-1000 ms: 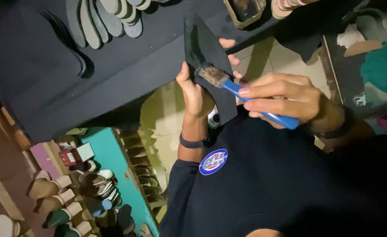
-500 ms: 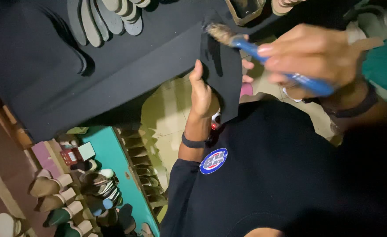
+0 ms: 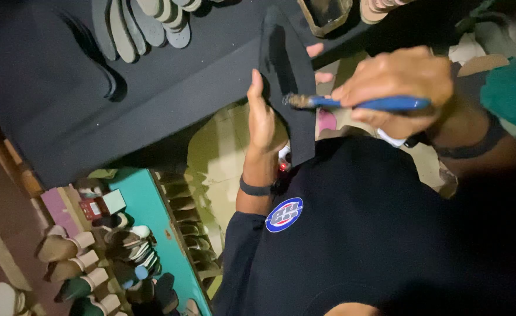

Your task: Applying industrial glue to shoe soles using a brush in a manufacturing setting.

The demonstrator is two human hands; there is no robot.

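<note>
My left hand (image 3: 264, 120) holds a flat black sole-shaped piece (image 3: 287, 64) upright in front of my chest, thumb on its near face and fingertips showing behind its far edge. My right hand (image 3: 398, 82) grips a blue-handled brush (image 3: 381, 104) held level. The brush's brownish bristles touch the middle of the black piece's face. A dark band circles each wrist.
A dark worktop (image 3: 65, 88) fills the upper left, with a stack of grey insoles (image 3: 147, 23) and a small open container (image 3: 325, 14) on it. Below stand a teal shelf (image 3: 147, 216) and rows of shoe lasts (image 3: 65, 257). Teal cloth (image 3: 512, 88) lies at right.
The brush swept up from the middle of the black piece to its top edge, and has now come back down to the middle. My left hand has kept the piece nearly still.
</note>
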